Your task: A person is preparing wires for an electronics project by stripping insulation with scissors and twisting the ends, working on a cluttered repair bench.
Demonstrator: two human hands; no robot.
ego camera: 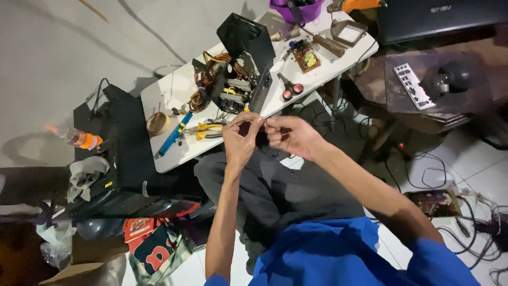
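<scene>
A: Quick pass. What were the hands doing?

B: Both were raised together in front of the person's lap, just at the near edge of the white table [174,90]. The left hand [241,139] had its fingers curled in, pinching a thin brownish wire [244,117] that arced over its top. The right hand [288,135] met it from the side, fingertips pressed onto the same wire, thumb and forefinger closed.

A: So where was the wire, exactly?

B: Stretched between the two hands, touching both, above the dark trousers. Too small and blurred to say more about it.

A: Table contents?

B: An opened power supply [235,74] with a bundle of coloured leads, black casing tilted up. Just beyond it, red-handled scissors [290,90] and a small circuit board [307,57]. On the near side, yellow-handled pliers [209,131], a blue pen-like tool [174,135] and a roll of tape [157,123].

A: Anything else?

B: A purple tub [296,9] at the far end, a black computer case [124,153] lying beside the table, and a plastic bottle with an orange label [79,139] next to that. A metal port plate [414,86] lay on a brown table, well apart.
</scene>
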